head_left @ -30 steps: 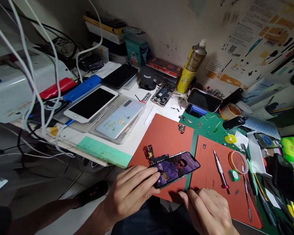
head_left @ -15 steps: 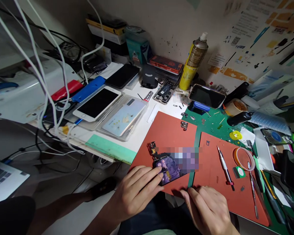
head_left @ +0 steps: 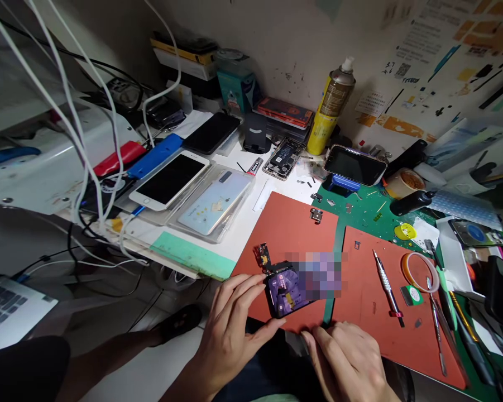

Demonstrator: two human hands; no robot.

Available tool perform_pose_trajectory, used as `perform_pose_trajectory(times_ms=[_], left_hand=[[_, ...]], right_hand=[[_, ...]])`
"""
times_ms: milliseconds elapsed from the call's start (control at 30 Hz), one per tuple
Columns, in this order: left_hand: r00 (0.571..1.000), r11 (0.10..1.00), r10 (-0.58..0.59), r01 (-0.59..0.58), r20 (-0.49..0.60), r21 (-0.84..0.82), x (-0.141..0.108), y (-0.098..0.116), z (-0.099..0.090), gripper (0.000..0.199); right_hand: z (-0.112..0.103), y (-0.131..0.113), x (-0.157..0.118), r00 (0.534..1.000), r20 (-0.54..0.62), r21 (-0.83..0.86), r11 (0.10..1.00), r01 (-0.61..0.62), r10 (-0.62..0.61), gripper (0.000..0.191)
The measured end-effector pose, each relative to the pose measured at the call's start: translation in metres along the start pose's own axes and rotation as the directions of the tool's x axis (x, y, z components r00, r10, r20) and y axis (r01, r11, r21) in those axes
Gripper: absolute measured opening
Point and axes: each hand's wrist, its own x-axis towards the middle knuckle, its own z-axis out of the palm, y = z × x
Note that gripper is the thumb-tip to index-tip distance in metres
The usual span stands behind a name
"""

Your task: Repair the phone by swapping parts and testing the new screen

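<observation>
A dark-edged phone [head_left: 282,290] with a purple face lies on the red mat [head_left: 295,226], its right part blurred by a mosaic. My left hand [head_left: 234,318] has its fingers along the phone's left edge and its thumb at the lower edge. A small circuit piece with a gold patch [head_left: 262,257] sits at the phone's upper left corner. At the mat's front edge is my right hand [head_left: 347,349], its fingers curled together; whatever is inside them is hidden. A small metal part [head_left: 316,215] rests higher on the mat.
Right of the hands lie a screwdriver [head_left: 387,287], a tape roll [head_left: 420,272] and a thin metal tool [head_left: 437,329]. Several phones, including a white one [head_left: 171,181], and an opened phone [head_left: 283,158] are farther back. A spray can [head_left: 330,106] stands near the wall. White cables [head_left: 73,123] hang at left.
My left fingers have drawn back from the phone's face to its left edge, and the thumb has spread away from them. My right hand has shifted slightly left. The view has moved a little.
</observation>
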Motion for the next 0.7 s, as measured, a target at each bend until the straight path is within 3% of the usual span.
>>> perform_pose_trajectory(times_ms=[300, 700], left_hand=[[0.997, 0.997, -0.072, 0.072, -0.003, -0.009, -0.0006, 0.0019, 0.0031, 0.052], [0.999, 0.999, -0.034, 0.034, -0.027, 0.005, 0.0008, 0.001, 0.0093, 0.041]], right_hand=[[0.0029, -0.0017, 0.0032, 1.0, -0.014, 0.014, 1.0, 0.009, -0.009, 0.008], [0.0037, -0.0049, -0.0031, 0.997, -0.052, 0.071, 0.996, -0.05, 0.053, 0.017]])
